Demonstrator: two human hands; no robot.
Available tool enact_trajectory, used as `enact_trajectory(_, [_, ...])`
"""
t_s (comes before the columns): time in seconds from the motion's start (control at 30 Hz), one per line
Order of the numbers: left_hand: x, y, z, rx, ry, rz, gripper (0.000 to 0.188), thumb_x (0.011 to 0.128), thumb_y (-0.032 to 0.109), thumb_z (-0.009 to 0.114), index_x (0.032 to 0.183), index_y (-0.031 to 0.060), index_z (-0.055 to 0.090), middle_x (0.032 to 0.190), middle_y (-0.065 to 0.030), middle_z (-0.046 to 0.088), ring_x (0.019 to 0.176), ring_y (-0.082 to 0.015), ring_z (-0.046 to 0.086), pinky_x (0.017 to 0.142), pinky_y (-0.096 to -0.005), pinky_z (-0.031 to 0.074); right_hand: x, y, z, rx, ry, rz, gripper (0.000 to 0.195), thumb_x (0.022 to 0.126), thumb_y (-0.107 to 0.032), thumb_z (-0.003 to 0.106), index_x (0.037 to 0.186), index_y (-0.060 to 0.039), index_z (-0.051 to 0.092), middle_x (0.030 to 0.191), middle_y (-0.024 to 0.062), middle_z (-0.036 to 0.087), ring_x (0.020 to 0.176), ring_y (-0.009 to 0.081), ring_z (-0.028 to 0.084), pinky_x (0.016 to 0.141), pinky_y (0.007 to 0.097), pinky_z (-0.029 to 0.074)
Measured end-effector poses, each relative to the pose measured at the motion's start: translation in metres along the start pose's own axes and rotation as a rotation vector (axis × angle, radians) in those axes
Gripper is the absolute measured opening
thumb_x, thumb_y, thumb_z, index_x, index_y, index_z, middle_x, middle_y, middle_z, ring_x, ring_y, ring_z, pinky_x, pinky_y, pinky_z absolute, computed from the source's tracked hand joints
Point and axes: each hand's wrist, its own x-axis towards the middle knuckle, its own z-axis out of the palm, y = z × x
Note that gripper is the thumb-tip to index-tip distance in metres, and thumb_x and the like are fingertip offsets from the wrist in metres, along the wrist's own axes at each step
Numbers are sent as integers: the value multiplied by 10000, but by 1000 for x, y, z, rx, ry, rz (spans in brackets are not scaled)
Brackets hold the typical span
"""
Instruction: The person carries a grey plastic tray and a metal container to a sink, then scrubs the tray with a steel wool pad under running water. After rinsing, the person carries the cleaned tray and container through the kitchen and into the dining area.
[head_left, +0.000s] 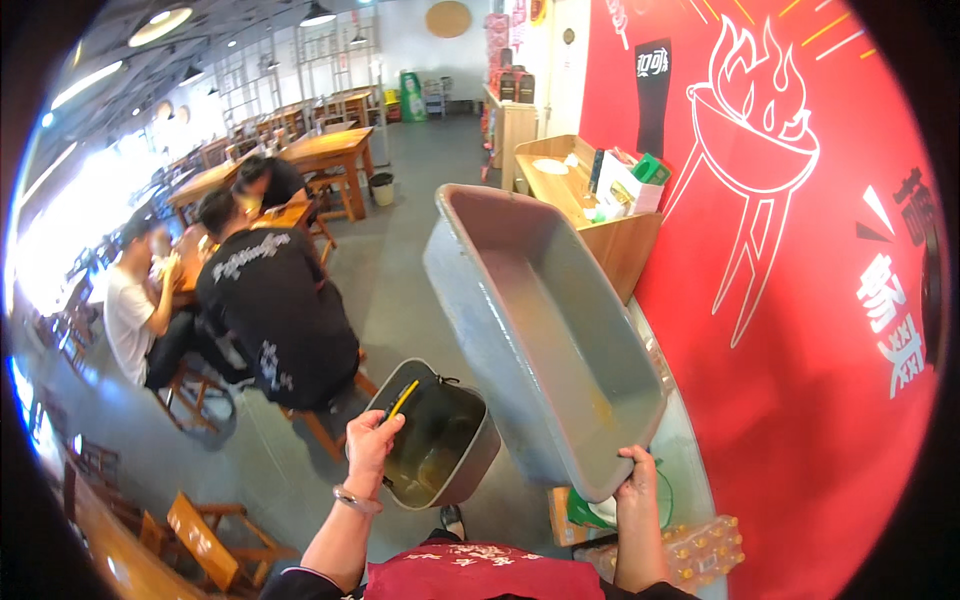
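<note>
My left hand grips the handle of a dark bucket, a yellow strip showing above the fist. Some murky liquid appears to lie in the bottom of the bucket, which hangs over the floor. On the right, a large grey plastic tub is tilted with its open side towards me. The near rim of that tub is in my right hand, fingers over the edge. Inside, the tub holds no objects, only a yellowish stain near its lower end.
Several people sit at a wooden table on the left, one in a black shirt closest. A wooden counter with boxes stands by the red wall. Bottled packs lie low at right, and a wooden stool is at lower left.
</note>
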Motion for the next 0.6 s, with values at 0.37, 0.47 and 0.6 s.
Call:
enact_trajectory(0.37, [369,6,80,147,8,47,213,767,181,689,643,55,570,504,50,446,414,-39,371,388,-212,246,252,15,227,-12,-70,18,437,625,-21,545,1056,38,499,984,157,562,919,323,563,831,431,491])
enact_trajectory(0.47, [460,23,92,109,76,57,244,795,214,651,628,61,560,495,32,454,385,-51,361,367,-204,255,317,10,288,-36,-27,17,480,623,-30,549,1096,24,484,1030,155,548,956,325,547,850,436,481])
enact_trajectory(0.6, [577,45,93,140,129,132,265,806,217,644,602,74,554,478,43,442,384,-44,359,360,-210,248,421,10,373,-114,6,-59,470,629,-46,563,1090,9,488,1020,136,551,937,304,553,838,417,489])
